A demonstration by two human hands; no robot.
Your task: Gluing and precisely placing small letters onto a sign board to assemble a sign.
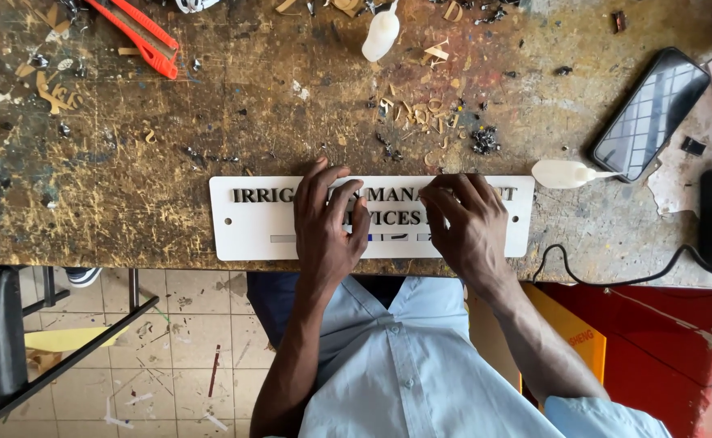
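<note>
At counter's point(129, 203) 6 o'clock edge: left hand point(329, 231), right hand point(469, 223), grips spread flat pressing white sign plate point(242, 235); letters may skew if either slips.

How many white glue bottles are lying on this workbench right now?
2. One white bottle lies at the bench's top edge, above the sign plate. The other white bottle lies just right of the plate, nozzle toward the phone. More may lie outside the view.

A scarred, paint-flecked workbench point(210, 138) is shown. On it are laid a white sign plate point(250, 219), two white squeeze bottles point(382, 34) point(563, 173), an orange cutter point(141, 34), a phone point(650, 113) and scattered offcuts point(421, 113).
</note>
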